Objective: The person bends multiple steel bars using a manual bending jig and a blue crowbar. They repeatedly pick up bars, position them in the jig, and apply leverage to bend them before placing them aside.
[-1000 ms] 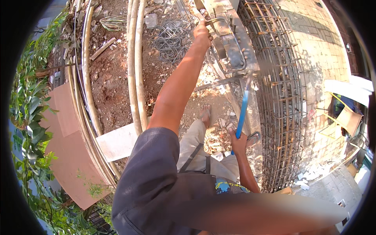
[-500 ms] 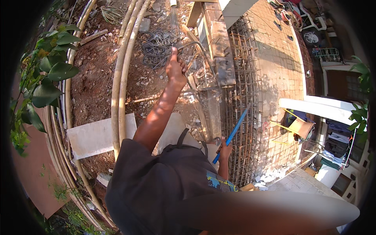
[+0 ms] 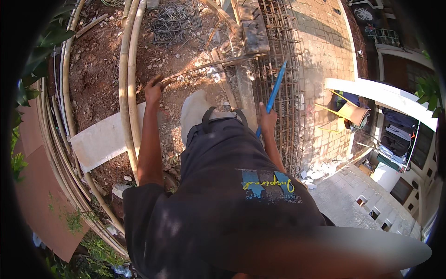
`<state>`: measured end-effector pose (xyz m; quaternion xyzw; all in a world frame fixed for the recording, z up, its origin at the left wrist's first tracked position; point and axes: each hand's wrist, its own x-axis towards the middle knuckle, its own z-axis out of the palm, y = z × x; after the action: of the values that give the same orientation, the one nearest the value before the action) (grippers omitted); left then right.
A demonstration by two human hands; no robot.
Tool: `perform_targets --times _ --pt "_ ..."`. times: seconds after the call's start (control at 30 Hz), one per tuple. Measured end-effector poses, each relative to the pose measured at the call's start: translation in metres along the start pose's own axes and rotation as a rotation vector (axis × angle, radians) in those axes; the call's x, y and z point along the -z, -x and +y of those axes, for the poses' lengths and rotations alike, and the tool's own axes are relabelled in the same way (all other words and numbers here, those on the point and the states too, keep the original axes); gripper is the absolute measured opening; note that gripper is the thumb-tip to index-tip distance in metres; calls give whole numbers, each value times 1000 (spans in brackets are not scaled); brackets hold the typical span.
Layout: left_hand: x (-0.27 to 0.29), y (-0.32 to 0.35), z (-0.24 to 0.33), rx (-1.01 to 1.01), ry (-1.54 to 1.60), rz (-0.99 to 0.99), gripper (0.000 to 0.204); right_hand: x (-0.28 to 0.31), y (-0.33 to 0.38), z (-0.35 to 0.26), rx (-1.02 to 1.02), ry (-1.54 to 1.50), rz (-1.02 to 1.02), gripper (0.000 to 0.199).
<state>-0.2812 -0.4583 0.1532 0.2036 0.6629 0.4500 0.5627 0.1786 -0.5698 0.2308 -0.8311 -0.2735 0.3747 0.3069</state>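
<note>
My left hand (image 3: 153, 89) is out to the left above the rubble, fingers closed at the near end of a thin dark steel rod (image 3: 209, 65). The rod runs to the right, and its far end meets a stained wooden block (image 3: 255, 39). Closer to my body, my right hand (image 3: 267, 118) is wrapped round a long blue bar (image 3: 278, 86). The bar slants up and away over a rusty rebar cage (image 3: 292, 116). My right fingers are partly hidden behind the bar.
Two long bamboo poles (image 3: 127, 60) pass along my left, over a pale board (image 3: 100, 142). A tangle of wire (image 3: 171, 27) lies ahead on rubbly red soil (image 3: 93, 79). Brick paving (image 3: 320, 65) and a folding chair (image 3: 348, 111) are to the right.
My left hand has moved left and nearer from beside the wooden block, and the rod now stretches across. My right hand still grips the blue bar. The view has shifted.
</note>
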Motion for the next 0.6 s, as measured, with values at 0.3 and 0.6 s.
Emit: perform_targets --times 0.3,0.6 --pt "19 205 -182 588 -248 -1 49 7 -29 -118 561 -482 42 27" --pt "58 169 -123 491 -470 -459 47 -43 -24 -160 602 4 114 40"
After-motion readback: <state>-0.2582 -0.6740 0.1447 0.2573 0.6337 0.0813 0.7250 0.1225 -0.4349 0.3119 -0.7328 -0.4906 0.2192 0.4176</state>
